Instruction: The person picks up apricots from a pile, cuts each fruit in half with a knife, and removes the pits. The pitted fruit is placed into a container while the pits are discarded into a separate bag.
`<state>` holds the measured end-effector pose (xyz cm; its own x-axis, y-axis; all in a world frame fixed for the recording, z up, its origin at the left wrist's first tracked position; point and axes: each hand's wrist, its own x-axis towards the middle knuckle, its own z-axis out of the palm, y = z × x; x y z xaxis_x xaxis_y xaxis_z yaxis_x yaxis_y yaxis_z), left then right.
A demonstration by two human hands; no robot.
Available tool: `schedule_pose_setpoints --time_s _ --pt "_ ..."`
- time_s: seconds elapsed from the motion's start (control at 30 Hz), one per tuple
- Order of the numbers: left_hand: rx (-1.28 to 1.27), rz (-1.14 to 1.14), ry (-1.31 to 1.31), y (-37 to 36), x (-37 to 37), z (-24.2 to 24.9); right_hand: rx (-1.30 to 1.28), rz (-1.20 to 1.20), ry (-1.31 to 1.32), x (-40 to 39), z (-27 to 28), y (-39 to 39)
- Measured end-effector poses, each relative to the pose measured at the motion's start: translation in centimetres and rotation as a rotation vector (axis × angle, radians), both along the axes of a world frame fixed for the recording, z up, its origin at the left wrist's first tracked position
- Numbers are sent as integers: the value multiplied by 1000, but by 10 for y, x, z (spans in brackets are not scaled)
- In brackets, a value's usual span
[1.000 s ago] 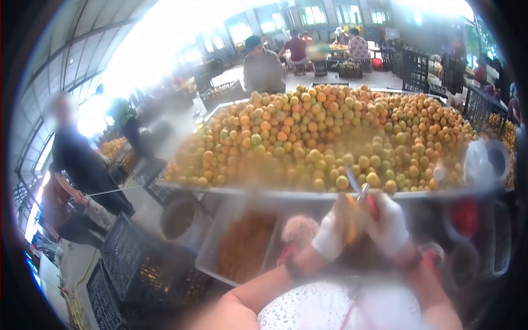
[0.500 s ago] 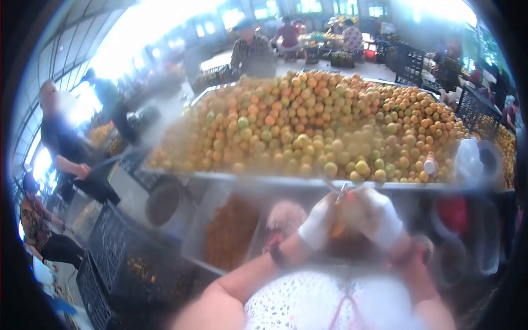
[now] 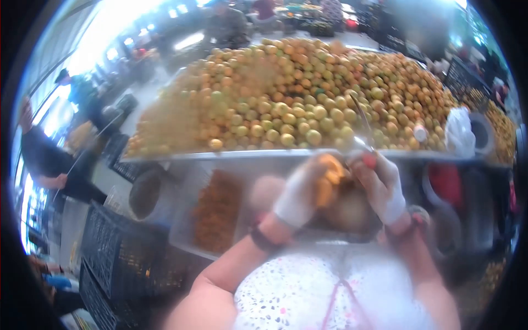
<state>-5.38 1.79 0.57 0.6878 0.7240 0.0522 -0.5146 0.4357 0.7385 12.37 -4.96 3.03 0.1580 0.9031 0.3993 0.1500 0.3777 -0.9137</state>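
My left hand [image 3: 302, 190], in a white fingerless glove, is closed around an orange piece of fruit or peel [image 3: 331, 177] in front of my chest. My right hand [image 3: 379, 184], gloved the same way, grips a thin metal tool [image 3: 362, 118] with a red part at its handle; the tool points up and away from me. Both hands are close together just below the near edge of a metal-rimmed table [image 3: 264, 154] heaped with round orange and green-yellow fruit [image 3: 297, 113]. Blur hides the exact shape of the orange piece.
A bin of orange pieces [image 3: 217, 212] stands left of my hands. Black crates [image 3: 129, 253] are at lower left. A white plastic bag [image 3: 460, 132] and a round container [image 3: 482, 133] sit at the right. A person [image 3: 47, 157] stands at far left holding a long rod.
My hands have moved apart, showing the orange piece in my left hand. The tool now points upward. The view has tilted down, so the fruit heap sits higher in the frame.
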Motion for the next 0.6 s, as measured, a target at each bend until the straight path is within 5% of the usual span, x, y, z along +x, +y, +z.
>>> schedule_pose_setpoints --time_s 0.03,0.13,0.23,0.3,0.4,0.47,0.6 --pt "-132 152 43 -15 -2 21 91 -93 -237 3 4 0" --pt "-132 -42 -124 7 -12 0 239 -315 -694 14 8 5" --pt "-64 -117 -147 6 -9 7 3 -305 -570 12 8 0" --pt "-63 19 -122 6 -7 6 -236 -68 2 4 15 -5" --pt "27 284 31 9 2 -2 -176 -25 -46 -10 -3 -1" --pt "-16 191 -71 10 1 -8 -132 -146 -324 -23 -9 -4" --pt "-27 357 80 -2 17 -1 -99 -188 -337 -32 -23 7"
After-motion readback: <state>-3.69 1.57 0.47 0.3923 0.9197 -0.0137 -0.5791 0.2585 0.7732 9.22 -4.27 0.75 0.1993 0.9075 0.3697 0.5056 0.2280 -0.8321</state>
